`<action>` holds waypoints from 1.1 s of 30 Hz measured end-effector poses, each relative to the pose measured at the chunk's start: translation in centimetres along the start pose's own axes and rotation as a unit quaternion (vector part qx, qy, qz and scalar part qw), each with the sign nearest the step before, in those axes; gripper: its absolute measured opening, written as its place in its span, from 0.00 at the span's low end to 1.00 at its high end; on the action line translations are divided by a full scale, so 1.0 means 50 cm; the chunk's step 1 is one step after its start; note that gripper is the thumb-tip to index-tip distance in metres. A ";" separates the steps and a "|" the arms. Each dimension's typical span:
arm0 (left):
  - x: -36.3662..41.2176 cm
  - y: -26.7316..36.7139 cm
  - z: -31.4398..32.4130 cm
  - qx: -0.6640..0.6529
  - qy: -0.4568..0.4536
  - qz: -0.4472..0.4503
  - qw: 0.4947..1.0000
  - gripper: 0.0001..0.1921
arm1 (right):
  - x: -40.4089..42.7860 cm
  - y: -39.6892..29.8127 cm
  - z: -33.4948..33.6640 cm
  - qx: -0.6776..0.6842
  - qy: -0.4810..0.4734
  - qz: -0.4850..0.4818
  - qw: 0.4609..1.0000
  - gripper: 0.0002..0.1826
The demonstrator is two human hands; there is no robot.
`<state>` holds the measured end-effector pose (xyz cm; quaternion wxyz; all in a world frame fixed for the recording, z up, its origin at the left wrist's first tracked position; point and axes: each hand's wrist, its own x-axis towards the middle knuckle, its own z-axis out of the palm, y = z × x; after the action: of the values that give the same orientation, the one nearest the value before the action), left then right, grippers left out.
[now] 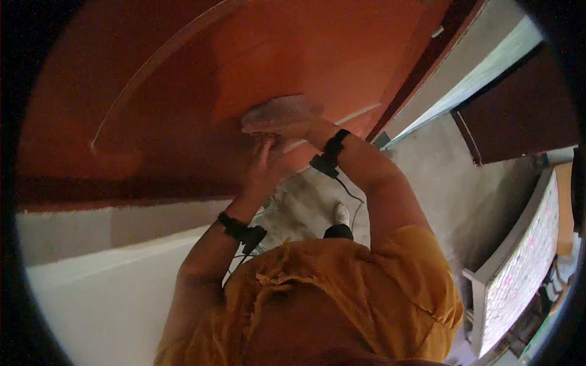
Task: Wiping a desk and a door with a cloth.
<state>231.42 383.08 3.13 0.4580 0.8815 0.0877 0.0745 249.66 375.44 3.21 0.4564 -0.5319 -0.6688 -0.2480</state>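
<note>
A greyish cloth [277, 112] lies against a large reddish-brown panel [174, 91] in front of me. My right hand [313, 127] is on the cloth's right end and appears to grip it; the fingers are blurred and partly hidden. Just below the cloth is my left hand [267, 160], fingers pointing up towards its lower edge. Whether those fingers hold the cloth or only touch it, I cannot tell. Each wrist wears a black strap with a small dark device, the right one [327, 162] trailing a cable.
A white surface [114, 293] borders the panel at lower left. Grey floor [416, 178] stretches to the right, under a dark brown panel [522, 110]. A pale-framed piece of furniture with a patterned top [522, 270] stands at far right. My shoe [341, 214] shows below.
</note>
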 end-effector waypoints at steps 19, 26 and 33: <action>0.383 0.261 0.310 0.021 0.005 0.366 0.931 0.27 | -0.319 0.226 -0.339 -0.310 0.213 0.302 0.876 0.27; 0.315 0.170 0.356 0.028 -0.053 0.337 0.940 0.23 | -0.408 0.154 -0.211 -0.289 0.316 0.451 0.783 0.28; 0.212 0.126 0.218 -0.076 -0.027 0.082 0.993 0.14 | -0.306 0.103 -0.081 -0.275 0.323 0.449 0.787 0.30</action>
<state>244.61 373.21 2.64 0.5181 0.8501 -0.0031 0.0943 256.14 366.31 -9.09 0.5401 -0.7638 -0.0719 -0.3460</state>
